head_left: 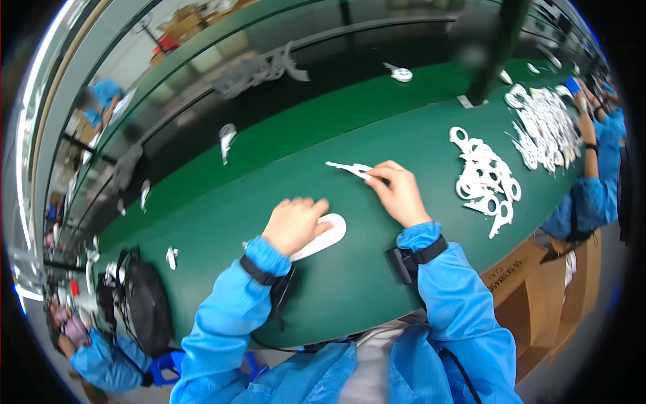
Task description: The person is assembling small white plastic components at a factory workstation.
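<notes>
Pinching one slim white part (348, 167) at 12 o'clock, the right hand (400, 195) is narrow; the left hand (293, 221), toward 11, lays its thumb over one round-ended white piece (339, 227), grip unclear. Both should be light, stiff and slick, best taken by the broad end. On the table (363, 286) around 2 o'clock sit a nearer heap (484, 163) and a farther heap (546, 126), too tangled to count.

The green table (377, 286) bears white ring-ended pieces (479, 156) (spread loosely) and, right, a denser white heap (548, 124).
</notes>
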### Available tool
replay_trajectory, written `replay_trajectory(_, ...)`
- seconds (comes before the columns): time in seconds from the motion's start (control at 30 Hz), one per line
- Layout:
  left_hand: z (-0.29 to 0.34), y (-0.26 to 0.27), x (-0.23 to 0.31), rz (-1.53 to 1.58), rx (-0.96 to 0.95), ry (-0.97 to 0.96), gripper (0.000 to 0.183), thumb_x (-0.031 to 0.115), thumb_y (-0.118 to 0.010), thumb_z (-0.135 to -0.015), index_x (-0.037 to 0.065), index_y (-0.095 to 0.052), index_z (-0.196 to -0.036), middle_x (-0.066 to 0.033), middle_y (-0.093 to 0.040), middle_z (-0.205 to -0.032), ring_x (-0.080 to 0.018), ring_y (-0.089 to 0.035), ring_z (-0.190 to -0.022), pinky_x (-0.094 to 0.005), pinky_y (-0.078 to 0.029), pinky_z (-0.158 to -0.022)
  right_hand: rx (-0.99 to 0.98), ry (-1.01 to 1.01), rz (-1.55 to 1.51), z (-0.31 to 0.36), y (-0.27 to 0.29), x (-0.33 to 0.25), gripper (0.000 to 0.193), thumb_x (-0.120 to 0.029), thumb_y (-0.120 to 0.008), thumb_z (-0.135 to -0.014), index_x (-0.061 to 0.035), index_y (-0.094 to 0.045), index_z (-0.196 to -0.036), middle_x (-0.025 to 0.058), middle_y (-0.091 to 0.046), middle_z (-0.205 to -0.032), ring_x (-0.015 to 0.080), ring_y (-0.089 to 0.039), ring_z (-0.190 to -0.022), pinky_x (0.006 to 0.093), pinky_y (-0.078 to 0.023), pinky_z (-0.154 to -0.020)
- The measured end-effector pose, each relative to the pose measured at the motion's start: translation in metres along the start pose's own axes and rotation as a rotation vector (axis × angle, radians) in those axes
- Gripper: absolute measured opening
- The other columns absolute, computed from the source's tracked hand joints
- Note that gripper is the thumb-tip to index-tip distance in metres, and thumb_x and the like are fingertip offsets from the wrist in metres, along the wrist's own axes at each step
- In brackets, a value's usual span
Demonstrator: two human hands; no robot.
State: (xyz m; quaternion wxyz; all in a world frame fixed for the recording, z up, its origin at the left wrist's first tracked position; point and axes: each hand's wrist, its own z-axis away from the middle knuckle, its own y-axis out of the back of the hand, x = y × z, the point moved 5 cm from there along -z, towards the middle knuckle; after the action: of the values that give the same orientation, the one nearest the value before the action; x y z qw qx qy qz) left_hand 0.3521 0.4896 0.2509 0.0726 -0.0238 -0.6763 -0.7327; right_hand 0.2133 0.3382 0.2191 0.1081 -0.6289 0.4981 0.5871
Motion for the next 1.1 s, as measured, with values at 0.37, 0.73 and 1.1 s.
replay_trajectory(0.37, 0.062, -0.001, -0.014, 0.482, 0.175, 0.212, 0.049, 0.03, -0.079, -0.069, 0.011, -0.061, -0.111, -0.0118, -0.065, -0.102, -0.0313, -0.063, -0.094, -0.0391, -0.05, -0.084, -0.118, 0.214, 0.059, 0.047, -0.027, -0.06, 0.01, -0.01, -0.065, -0.082, -0.0055, -0.066, -0.09, 0.0093, -0.068, -0.093, 0.0271, -0.064, -0.09, 0.038, -0.052, -0.074)
replay_trajectory(0.73, 0.065, -0.002, -0.02, 0.455, 0.328, 0.08, 0.026, 0.013, -0.074, -0.071, 0.012, -0.069, -0.095, -0.005, -0.068, -0.099, -0.0245, -0.065, -0.084, -0.0323, -0.047, -0.073, -0.055, 0.243, 0.259, 0.092, -0.056, -0.082, 0.011, -0.009, -0.067, -0.079, -0.0064, -0.065, -0.089, 0.0043, -0.069, -0.094, 0.0226, -0.062, -0.097, 0.0351, -0.045, -0.075)
replay_trajectory(1.1, 0.067, -0.007, -0.018, 0.423, 0.344, 0.154, 0.011, 0.019, -0.069, -0.08, 0.017, -0.073, -0.09, 0.0, -0.067, -0.096, -0.0201, -0.063, -0.084, -0.0343, -0.042, -0.069, -0.046, 0.318, 0.289, 0.094, -0.065, -0.078, 0.014, -0.007, -0.065, -0.08, -0.0038, -0.06, -0.093, 0.0095, -0.067, -0.103, 0.0266, -0.057, -0.105, 0.0395, -0.046, -0.081)
